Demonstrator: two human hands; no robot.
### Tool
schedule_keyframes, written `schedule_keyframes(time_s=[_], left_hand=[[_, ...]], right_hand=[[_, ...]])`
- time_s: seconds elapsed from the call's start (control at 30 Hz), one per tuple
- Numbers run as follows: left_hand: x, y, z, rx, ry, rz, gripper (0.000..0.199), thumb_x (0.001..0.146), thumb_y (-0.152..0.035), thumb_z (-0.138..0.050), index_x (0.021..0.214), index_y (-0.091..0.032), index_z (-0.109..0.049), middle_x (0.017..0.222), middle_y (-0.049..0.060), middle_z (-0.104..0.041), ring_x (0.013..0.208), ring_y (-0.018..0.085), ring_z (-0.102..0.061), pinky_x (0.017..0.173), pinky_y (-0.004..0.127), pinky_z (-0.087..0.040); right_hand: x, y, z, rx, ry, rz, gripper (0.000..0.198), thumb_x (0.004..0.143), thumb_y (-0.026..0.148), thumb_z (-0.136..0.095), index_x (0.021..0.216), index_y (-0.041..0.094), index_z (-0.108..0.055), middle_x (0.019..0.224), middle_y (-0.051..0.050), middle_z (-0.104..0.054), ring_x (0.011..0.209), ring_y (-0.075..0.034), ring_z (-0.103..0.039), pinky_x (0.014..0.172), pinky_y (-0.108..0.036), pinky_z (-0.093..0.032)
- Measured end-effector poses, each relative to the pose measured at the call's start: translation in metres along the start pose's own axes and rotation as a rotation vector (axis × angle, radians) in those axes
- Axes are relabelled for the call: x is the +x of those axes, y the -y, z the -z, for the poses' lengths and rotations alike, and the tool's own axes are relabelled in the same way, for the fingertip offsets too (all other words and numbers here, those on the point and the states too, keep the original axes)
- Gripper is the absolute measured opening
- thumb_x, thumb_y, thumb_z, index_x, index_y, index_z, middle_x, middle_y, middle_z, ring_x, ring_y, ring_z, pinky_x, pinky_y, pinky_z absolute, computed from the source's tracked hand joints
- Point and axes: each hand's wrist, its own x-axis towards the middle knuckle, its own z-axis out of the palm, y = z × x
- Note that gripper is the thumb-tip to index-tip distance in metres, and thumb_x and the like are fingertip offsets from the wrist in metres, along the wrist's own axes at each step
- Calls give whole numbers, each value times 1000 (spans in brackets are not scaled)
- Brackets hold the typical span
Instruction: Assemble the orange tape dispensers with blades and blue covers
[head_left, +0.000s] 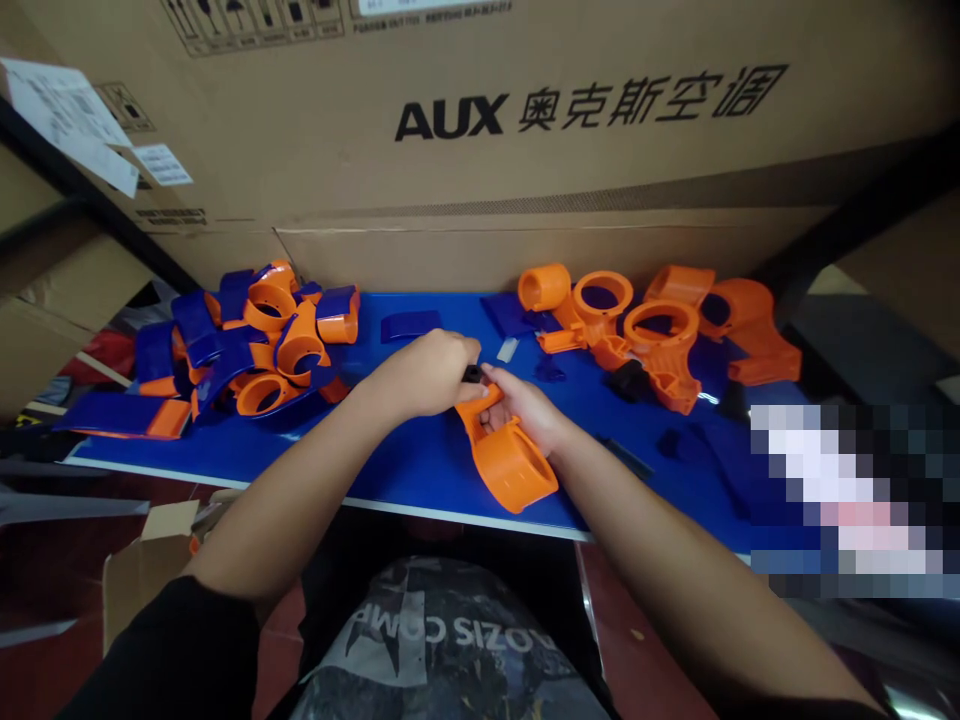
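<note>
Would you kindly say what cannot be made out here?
In the head view:
Orange part: upper end, partly hidden by the right hand.
Black piece: full shape, hidden by the left hand.
AUX carton: top, cut off by the upper edge.
Right side: whatever the pixelated patch masks.

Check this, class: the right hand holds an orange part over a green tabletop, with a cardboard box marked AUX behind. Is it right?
No: the tabletop is blue, not green, as the head view shows. The right hand does hold an orange part over it, with the AUX box behind.
</note>
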Motion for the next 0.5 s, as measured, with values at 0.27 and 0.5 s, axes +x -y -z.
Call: schedule_keyframes(time_s=[0.27, 0.5], left_hand=[[3, 2, -11, -308, -77, 79, 13, 83, -28, -78, 93, -20, -73, 81, 1, -74, 70, 15, -65, 65, 27, -46], [4, 11, -16, -243, -56, 49, 12, 82, -28, -79, 92, -21, -80, 90, 4, -77, 81, 20, -69, 72, 31, -48]], right_hand=[[-6, 18, -11, 57, 128, -46, 22, 99, 43, -57, 103, 22, -64, 68, -2, -72, 52, -17, -64, 50, -27, -52], [2, 10, 0, 53, 74, -53, 26, 100, 47, -56, 107, 23, -65, 63, 0, -68, 54, -19, -64, 54, -31, -55]])
